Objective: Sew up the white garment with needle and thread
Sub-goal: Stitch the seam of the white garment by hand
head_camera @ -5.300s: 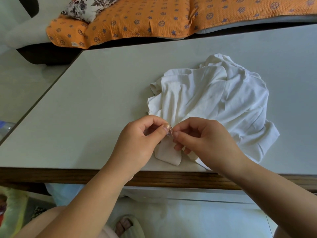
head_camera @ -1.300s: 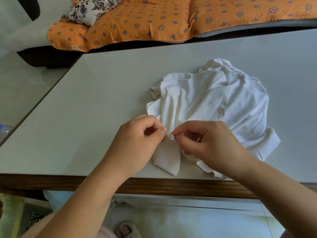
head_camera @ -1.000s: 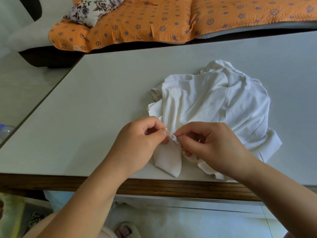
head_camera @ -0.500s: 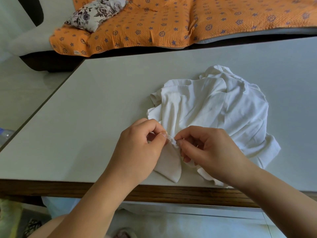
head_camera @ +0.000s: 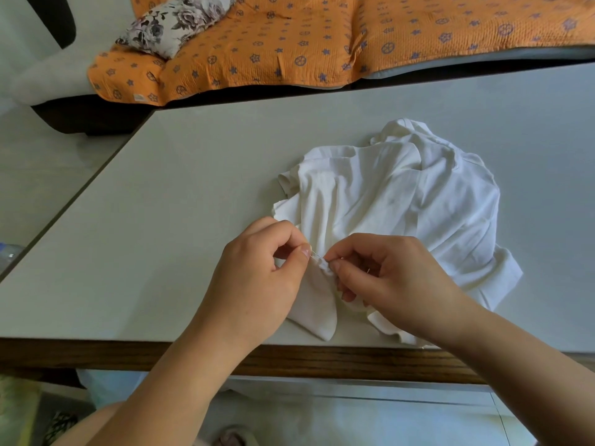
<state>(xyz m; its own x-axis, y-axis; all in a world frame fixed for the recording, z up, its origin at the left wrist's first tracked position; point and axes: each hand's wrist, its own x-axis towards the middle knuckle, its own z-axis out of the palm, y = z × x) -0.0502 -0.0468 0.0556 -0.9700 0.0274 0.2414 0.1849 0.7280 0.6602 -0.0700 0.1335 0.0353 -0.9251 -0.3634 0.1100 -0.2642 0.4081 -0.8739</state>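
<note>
A crumpled white garment (head_camera: 396,201) lies on the pale table (head_camera: 161,220), with one corner near the front edge. My left hand (head_camera: 257,284) pinches a thin needle (head_camera: 317,255) between thumb and forefinger at a bunched fold of the cloth. My right hand (head_camera: 392,278) pinches that same fold from the right, fingers curled over the fabric. The two hands almost touch at the fold. The thread is too fine to make out.
The table's wooden front edge (head_camera: 322,358) runs just below my wrists. Behind the table stands a sofa with an orange patterned cover (head_camera: 322,37) and a floral cushion (head_camera: 174,24). The table's left edge drops to a light floor (head_camera: 48,172).
Both hands have stayed at the same fold of the garment with only small finger shifts. The view has tilted slightly, so the scene sits a little lower in frame.
</note>
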